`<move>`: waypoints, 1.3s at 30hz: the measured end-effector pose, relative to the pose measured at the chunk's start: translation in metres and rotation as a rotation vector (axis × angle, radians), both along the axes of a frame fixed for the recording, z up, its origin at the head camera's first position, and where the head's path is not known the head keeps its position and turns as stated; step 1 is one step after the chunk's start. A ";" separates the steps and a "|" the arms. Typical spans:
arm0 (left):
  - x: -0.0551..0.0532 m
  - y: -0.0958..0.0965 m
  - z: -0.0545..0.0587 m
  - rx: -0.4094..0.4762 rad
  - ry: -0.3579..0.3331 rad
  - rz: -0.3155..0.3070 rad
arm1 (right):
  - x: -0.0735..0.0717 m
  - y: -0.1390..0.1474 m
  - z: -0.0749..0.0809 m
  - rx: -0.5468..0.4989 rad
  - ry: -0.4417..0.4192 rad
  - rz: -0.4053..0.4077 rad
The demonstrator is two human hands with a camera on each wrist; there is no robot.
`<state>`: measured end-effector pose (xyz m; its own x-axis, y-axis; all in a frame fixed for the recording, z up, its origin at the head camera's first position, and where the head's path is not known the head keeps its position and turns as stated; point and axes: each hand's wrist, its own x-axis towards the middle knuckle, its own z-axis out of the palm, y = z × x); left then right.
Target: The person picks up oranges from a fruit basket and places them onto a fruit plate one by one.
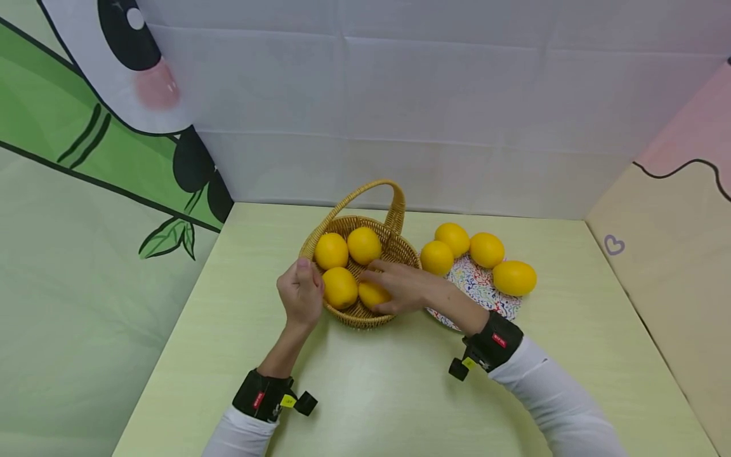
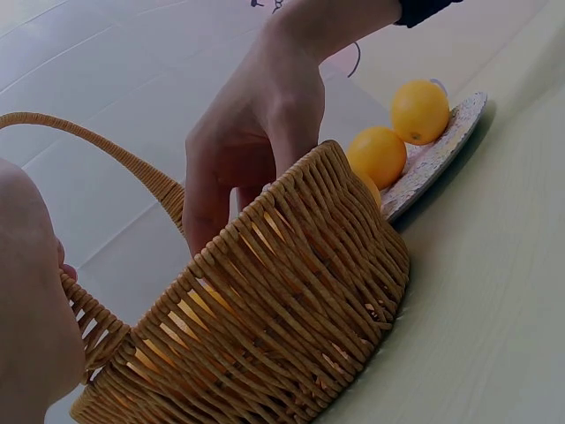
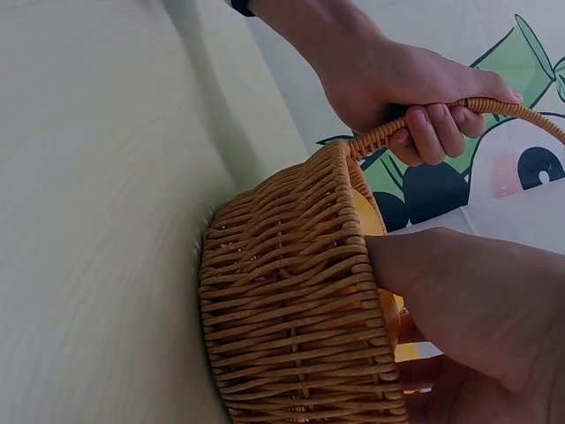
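Observation:
A wicker basket with an arched handle stands on the table and holds several yellow-orange oranges. My left hand grips the handle low on its left side; the right wrist view shows those fingers wrapped around it. Down inside the basket, my right hand has its fingers and thumb curled about an orange at the front right. The basket wall hides most of those fingertips in both wrist views.
Right of the basket lies a plate with a colourful speckled pattern. Several more oranges sit along its far and right edges. Behind the table hangs a pale cloth wall, and a printed panel borders the right side.

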<state>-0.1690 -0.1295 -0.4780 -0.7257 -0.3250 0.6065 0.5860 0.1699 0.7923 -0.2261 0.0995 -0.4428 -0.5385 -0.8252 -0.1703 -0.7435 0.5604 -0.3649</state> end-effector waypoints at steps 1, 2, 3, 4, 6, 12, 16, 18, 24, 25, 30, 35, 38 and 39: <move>0.000 0.000 0.000 0.000 0.002 0.000 | 0.000 0.000 0.000 -0.001 -0.001 0.002; 0.000 0.000 0.000 0.000 0.003 -0.001 | 0.000 0.000 0.000 -0.002 -0.002 0.002; 0.000 0.000 0.000 0.000 0.004 -0.002 | -0.001 0.000 -0.001 -0.003 -0.003 0.002; 0.000 0.000 0.001 0.000 0.006 -0.003 | 0.000 0.000 0.000 -0.003 -0.006 0.001; 0.000 0.000 0.001 0.000 0.008 -0.004 | -0.001 0.000 0.000 -0.005 -0.010 0.001; 0.000 0.000 0.001 0.001 0.012 -0.006 | -0.001 0.000 0.000 -0.012 -0.016 0.002; 0.000 0.001 0.001 0.001 0.008 -0.007 | -0.001 0.001 0.000 -0.015 -0.020 0.002; 0.000 0.001 0.001 0.002 0.005 -0.008 | -0.001 0.002 0.001 -0.014 -0.024 -0.002; 0.000 0.001 0.000 0.003 0.001 -0.008 | -0.001 0.004 0.003 -0.031 -0.019 -0.007; 0.000 0.001 0.000 0.002 0.002 -0.007 | -0.001 0.004 0.004 -0.037 -0.015 -0.005; 0.001 0.001 0.000 -0.007 0.002 0.003 | -0.002 0.007 0.008 -0.076 0.001 -0.012; 0.001 0.000 0.000 -0.020 -0.002 0.016 | -0.002 0.011 0.011 -0.134 0.037 -0.014; 0.001 0.000 0.000 -0.025 -0.003 0.020 | -0.003 0.013 0.012 -0.165 0.067 -0.014; 0.001 0.001 0.001 -0.024 -0.003 0.019 | -0.003 0.013 0.012 -0.176 0.072 -0.017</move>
